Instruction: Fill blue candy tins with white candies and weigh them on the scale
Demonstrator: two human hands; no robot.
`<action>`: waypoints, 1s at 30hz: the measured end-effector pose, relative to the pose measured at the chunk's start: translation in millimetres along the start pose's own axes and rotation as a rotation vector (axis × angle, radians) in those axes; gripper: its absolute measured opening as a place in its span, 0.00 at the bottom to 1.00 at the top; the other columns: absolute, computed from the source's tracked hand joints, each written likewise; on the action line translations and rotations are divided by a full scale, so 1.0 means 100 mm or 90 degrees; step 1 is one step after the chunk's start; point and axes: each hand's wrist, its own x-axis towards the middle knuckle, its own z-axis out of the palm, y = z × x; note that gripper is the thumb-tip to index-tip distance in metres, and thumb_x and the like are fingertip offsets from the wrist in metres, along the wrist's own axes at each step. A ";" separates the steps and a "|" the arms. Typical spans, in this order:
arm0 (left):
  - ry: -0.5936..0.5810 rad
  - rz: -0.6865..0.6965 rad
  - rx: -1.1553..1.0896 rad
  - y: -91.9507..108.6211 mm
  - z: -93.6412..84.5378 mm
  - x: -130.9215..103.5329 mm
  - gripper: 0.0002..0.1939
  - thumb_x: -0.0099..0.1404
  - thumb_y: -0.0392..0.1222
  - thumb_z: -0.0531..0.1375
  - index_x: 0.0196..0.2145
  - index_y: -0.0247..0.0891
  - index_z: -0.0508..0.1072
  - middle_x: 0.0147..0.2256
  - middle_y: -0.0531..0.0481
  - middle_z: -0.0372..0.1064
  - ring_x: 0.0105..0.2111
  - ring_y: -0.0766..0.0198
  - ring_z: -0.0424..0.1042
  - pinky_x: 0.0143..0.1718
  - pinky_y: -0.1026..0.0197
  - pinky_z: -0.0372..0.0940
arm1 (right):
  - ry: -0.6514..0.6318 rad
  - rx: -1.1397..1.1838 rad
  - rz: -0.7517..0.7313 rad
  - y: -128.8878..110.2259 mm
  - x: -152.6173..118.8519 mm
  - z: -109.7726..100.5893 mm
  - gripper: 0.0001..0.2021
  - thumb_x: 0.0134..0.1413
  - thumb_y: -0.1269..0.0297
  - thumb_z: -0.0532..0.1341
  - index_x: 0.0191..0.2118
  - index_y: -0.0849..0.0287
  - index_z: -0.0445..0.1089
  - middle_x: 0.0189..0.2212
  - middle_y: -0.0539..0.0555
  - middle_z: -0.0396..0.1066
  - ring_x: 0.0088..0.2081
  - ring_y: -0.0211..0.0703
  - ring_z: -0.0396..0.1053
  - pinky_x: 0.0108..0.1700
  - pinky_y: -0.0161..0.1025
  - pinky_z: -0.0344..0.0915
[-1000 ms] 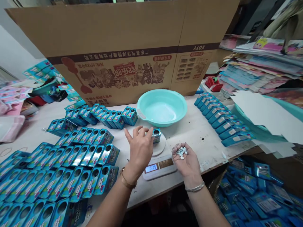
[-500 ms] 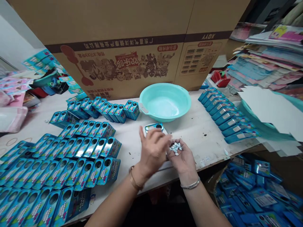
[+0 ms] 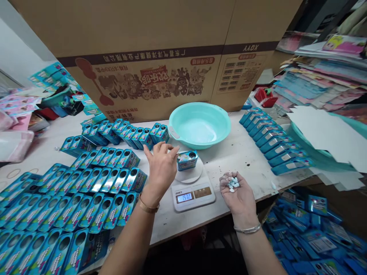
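Observation:
My left hand [image 3: 162, 166] is back up, beside a blue tin [image 3: 187, 162] with a round dark opening in its top. Its thumb and index finger are pinched close to the tin's left end; a small pale spot shows at the fingertips, too small to make out. The tin stands upright on the round plate of a white scale [image 3: 193, 196], whose display is lit. To the right, my right hand [image 3: 241, 196] is palm up with curled fingers, cupping several small pale blue and white candies [image 3: 233, 183] above the table.
A turquoise basin [image 3: 200, 126] sits behind the scale, before a large cardboard box [image 3: 160, 38]. Rows of blue tins [image 3: 94, 210] cover the table's left; another row [image 3: 275, 141] leans at the right. Many blue tins [image 3: 312, 236] lie in a carton below the right edge.
My left hand has moved left and my right hand right with the candies, so they are now apart. The scale and its display, mostly hidden before, are in view.

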 end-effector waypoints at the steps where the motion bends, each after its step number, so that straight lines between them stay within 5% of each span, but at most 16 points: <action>1: -0.018 0.007 0.008 0.01 0.03 0.00 0.12 0.67 0.37 0.56 0.43 0.45 0.78 0.41 0.45 0.74 0.53 0.45 0.65 0.58 0.19 0.39 | -0.002 0.002 0.001 -0.01 0.00 0.00 0.07 0.54 0.74 0.55 0.26 0.59 0.61 0.24 0.47 0.60 0.22 0.31 0.61 0.22 0.26 0.65; 8: 0.009 0.035 -0.005 -0.01 0.12 -0.07 0.10 0.68 0.40 0.57 0.38 0.44 0.79 0.36 0.46 0.73 0.46 0.49 0.68 0.57 0.19 0.41 | 0.024 0.010 0.001 -0.01 -0.01 0.04 0.10 0.57 0.73 0.52 0.26 0.59 0.61 0.23 0.48 0.59 0.22 0.31 0.60 0.21 0.26 0.64; 17: 0.065 0.116 -0.049 -0.12 0.16 -0.07 0.07 0.66 0.36 0.59 0.34 0.42 0.77 0.38 0.50 0.76 0.50 0.48 0.69 0.59 0.23 0.40 | 0.055 -0.016 0.007 0.10 0.01 0.07 0.14 0.62 0.71 0.51 0.24 0.60 0.62 0.22 0.49 0.63 0.22 0.32 0.63 0.23 0.28 0.67; 21: 0.139 0.091 -0.116 0.16 0.11 -0.16 0.06 0.68 0.38 0.57 0.35 0.40 0.75 0.39 0.47 0.76 0.51 0.51 0.69 0.61 0.29 0.43 | 0.059 -0.038 0.027 0.27 -0.03 0.07 0.15 0.64 0.70 0.52 0.25 0.60 0.63 0.21 0.49 0.66 0.24 0.36 0.68 0.31 0.38 0.75; 26: 0.042 0.161 -0.244 0.61 0.13 -0.41 0.05 0.67 0.38 0.57 0.39 0.41 0.73 0.43 0.48 0.75 0.55 0.52 0.67 0.63 0.33 0.41 | 0.093 -0.037 0.100 0.43 -0.09 0.07 0.12 0.63 0.72 0.52 0.28 0.61 0.65 0.23 0.50 0.69 0.25 0.35 0.71 0.28 0.33 0.73; 30: 0.145 0.010 -0.294 0.38 0.06 -0.53 0.13 0.66 0.40 0.59 0.49 0.41 0.70 0.48 0.44 0.73 0.53 0.54 0.68 0.61 0.39 0.52 | 0.079 -0.036 0.060 0.29 -0.10 0.03 0.13 0.63 0.72 0.51 0.26 0.60 0.63 0.22 0.49 0.66 0.25 0.35 0.69 0.28 0.33 0.73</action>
